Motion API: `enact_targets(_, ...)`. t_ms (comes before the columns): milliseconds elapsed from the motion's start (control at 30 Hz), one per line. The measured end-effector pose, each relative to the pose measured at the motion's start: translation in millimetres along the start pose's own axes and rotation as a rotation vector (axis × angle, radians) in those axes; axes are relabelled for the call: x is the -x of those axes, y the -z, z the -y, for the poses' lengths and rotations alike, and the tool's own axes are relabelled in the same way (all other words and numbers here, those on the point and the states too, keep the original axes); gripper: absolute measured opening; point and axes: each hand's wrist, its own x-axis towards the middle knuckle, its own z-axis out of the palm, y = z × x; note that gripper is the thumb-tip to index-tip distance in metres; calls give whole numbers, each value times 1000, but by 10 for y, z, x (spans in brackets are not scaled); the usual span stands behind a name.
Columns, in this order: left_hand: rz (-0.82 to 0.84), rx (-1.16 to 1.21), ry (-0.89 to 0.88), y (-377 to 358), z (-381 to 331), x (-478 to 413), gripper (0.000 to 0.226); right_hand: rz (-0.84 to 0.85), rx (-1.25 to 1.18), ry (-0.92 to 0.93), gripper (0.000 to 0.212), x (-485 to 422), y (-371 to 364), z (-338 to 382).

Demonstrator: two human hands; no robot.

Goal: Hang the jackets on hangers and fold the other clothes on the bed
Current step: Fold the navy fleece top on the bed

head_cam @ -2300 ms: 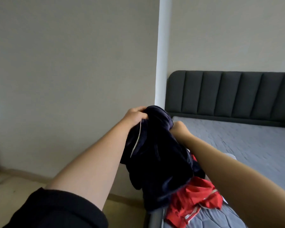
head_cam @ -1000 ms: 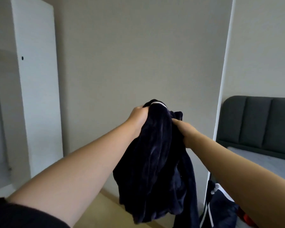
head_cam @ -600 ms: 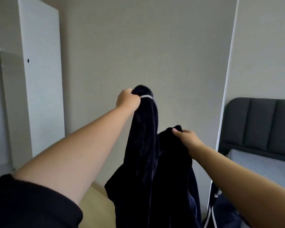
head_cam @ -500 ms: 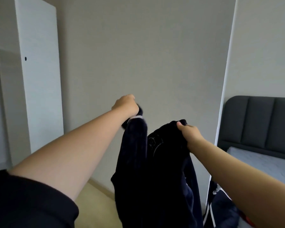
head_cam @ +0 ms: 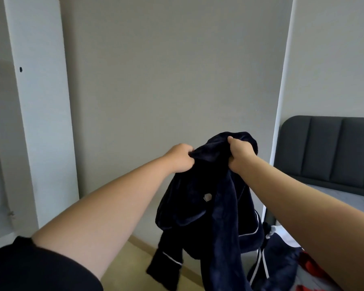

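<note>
The person holds a dark navy jacket (head_cam: 208, 217) up in the air in front of the wall, between the white wardrobe (head_cam: 40, 101) and the bed (head_cam: 345, 196). The left hand (head_cam: 180, 157) has its fingers curled tight into the top of the fabric, and the right hand (head_cam: 240, 156) is clamped on a bunch of it just beside, so the garment hangs crumpled with one white-piped sleeve dangling toward the floor (head_cam: 135, 259). The likely trouble is that both holds are on gathered folds and not on the shoulders. If either hand lets go to fetch a hanger, the plush cloth could swing, twist further or slide out and land on the floor. The wardrobe stands open at the left, but only a shelf edge and a panel show, so whether it holds hangers cannot be told. On the bed's near corner lie a navy garment with white stripes (head_cam: 277, 261) and a red garment (head_cam: 309, 267), touching each other.
</note>
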Motion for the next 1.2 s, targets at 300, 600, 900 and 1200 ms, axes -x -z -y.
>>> enact_targets(300, -130, 763, 167, 96, -68, -53, 22, 148, 508, 110, 39, -5, 282, -209)
enact_targets(600, -210, 732, 225, 45, -309, -145, 20, 559, 596, 221, 22, 93, 273, -231)
enact_targets(900, -184, 399, 28, 100, -245, -172, 20, 234, 1016, 405, 17, 125, 42, -180)
enact_targets(1200, -245, -847, 178, 225, 258, -141, 19, -140, 1063, 649, 26, -26, 188, -200)
